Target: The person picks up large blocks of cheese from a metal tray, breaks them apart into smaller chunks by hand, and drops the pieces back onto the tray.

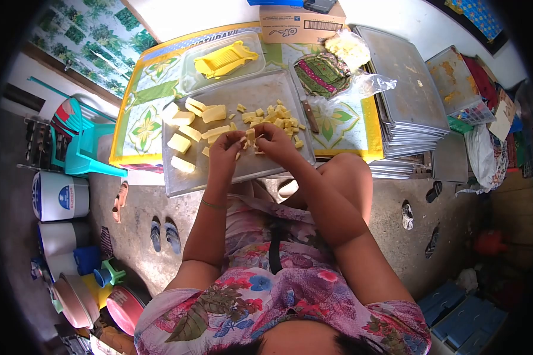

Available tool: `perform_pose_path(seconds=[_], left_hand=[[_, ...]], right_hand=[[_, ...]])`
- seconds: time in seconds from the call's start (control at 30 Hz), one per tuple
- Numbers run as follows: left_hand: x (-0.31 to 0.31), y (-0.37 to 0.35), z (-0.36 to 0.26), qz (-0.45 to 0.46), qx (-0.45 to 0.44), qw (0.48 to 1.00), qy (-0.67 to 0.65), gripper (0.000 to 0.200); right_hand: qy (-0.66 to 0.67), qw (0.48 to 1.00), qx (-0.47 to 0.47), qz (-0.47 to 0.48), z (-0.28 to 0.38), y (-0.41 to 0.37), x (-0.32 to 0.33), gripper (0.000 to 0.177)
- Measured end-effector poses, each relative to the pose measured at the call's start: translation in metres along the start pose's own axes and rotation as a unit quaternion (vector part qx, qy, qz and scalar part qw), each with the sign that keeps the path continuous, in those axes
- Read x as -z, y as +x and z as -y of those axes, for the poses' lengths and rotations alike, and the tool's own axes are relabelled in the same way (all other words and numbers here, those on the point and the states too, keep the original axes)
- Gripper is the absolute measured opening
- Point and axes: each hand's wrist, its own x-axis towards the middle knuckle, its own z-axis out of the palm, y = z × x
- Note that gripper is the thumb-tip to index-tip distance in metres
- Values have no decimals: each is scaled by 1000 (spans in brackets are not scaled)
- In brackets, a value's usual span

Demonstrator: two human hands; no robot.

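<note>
My left hand (226, 144) and my right hand (273, 142) meet over the near part of a metal tray (213, 178), each with its fingers pinched on a small pale yellow piece (250, 136). Larger pale yellow blocks (179, 142), which look like cheese or butter, lie on the tray's left half. A heap of small cut pieces (280, 118) spreads behind and right of my right hand. To the right, just past the tray's edge, a knife (309, 116) with a brown handle lies on the table.
Behind the tray stands a clear plastic container (187, 81) holding a ridged yellow thing (225, 60). A cardboard box (302, 25), a patterned cloth (324, 75) and plastic bags (370, 84) sit farther back. Stacked metal trays (405, 89) rise at right; a turquoise chair (89, 148) stands left.
</note>
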Motion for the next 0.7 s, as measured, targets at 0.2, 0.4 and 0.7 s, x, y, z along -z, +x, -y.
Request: perform_pose_path(seconds=[0.2,0.4,0.7], left_hand=[[11,14,10,-23,-17,980,196,19],[17,11,0,-30,-200,837,509,23],[31,-12,5,67,-142,727,669,55]], right_hand=[[-15,998,-28,-49,-13,5,4,38],[-47,998,-22,-37,-11,4,7,39],[-56,997,26,-35,-11,5,5,37]])
